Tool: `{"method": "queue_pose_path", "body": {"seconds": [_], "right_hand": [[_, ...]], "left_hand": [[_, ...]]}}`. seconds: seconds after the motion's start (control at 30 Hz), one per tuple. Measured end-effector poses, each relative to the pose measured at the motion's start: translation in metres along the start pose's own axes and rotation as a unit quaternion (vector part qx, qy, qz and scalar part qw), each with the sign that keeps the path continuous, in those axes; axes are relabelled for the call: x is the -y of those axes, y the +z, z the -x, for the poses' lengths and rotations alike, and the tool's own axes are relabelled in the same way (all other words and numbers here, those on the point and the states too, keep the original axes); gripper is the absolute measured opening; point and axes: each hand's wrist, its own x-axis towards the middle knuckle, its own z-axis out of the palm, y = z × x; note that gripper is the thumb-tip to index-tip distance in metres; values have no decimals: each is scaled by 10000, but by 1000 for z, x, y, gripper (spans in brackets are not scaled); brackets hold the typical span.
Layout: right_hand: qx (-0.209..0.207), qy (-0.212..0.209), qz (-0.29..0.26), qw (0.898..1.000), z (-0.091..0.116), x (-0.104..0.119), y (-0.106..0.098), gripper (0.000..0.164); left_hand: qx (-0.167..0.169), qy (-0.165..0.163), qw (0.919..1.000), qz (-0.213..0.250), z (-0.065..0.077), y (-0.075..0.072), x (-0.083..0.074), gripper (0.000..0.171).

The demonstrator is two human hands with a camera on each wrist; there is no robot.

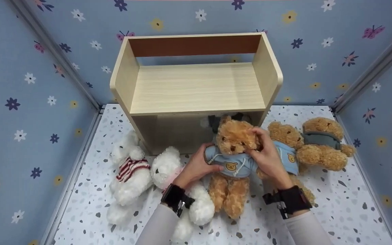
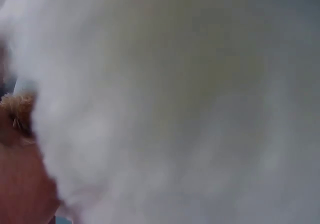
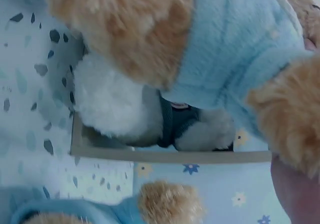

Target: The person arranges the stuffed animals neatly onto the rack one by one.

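Note:
A brown teddy bear (image 1: pixel 238 134) in a light blue hoodie stands upright before the shelf, facing me. My left hand (image 1: pixel 196 166) holds it at one side, thumb across the front of the hoodie. On the other side my right hand (image 1: pixel 269 158) pinches the bear at the side of its head, thumb near the cheek. Blurred white fur (image 2: pixel 165 109) fills most of the left wrist view. In the right wrist view, the bear's blue hoodie (image 3: pixel 230 44) is close up, and past it a white plush toy (image 3: pixel 115 99) in dark green clothing lies inside the shelf's lower compartment.
The wooden shelf (image 1: pixel 197 88) stands against the flowered back wall. Two white plush toys, one in red stripes (image 1: pixel 133 170) and one with a pink bow (image 1: pixel 165 166), lie at left. At right lie a blue-clothed bear (image 1: pixel 286 136) and a grey-clothed bear (image 1: pixel 325 143).

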Motion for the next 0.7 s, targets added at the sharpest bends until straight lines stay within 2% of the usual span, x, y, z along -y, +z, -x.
{"method": "queue_pose_path", "body": {"seconds": [0.17,0.3,0.4,0.5,0.57,0.7], "right_hand": [[-63,-317,-233,9992,-7,-3,16,57],[14,-291,-376,9989,-9,-8,30,51],[105,-54,-413,9991,-9,-10,39,49],[152,271,-456,9985,-9,-9,46,54],[180,539,-598,9966,-9,-5,47,62],[296,1026,-740,9915,-6,6,49,83]], "left_hand": [[-268,-76,9995,-168,2,-6,5,74],[-248,23,9996,-90,4,-11,7,64],[-211,123,9997,0,6,-13,8,62],[-286,74,9995,126,7,-15,9,64],[-362,-20,9989,290,7,-16,9,62],[-724,-202,9959,495,7,-21,10,60]]}}
